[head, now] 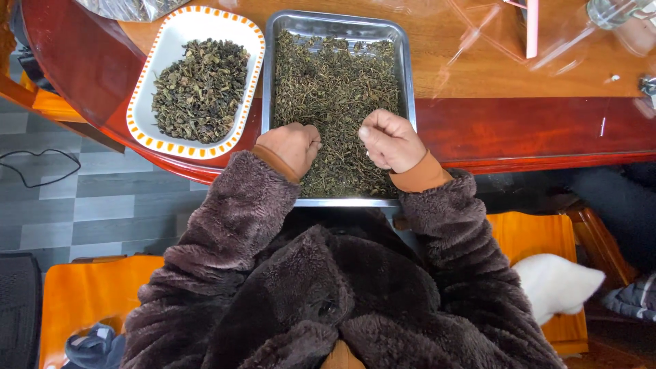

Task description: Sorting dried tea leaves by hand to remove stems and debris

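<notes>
Hands are working low over a rectangular steel tray [407,75] of loose dried green-brown leaves [335,89], which is sitting at the near edge of the reddish wooden counter [533,123], within easy reach. The left hand [292,147] is curling closed, fingertips pinching leaves at the tray's seven o'clock. The right hand [391,140] is curling likewise at five o'clock, though what it is pinching cannot be told. At nine o'clock from the tray, a white oval dish with an orange-dotted rim [154,68] is holding a separate heap of coarser leaves [200,89], keeping it apart.
</notes>
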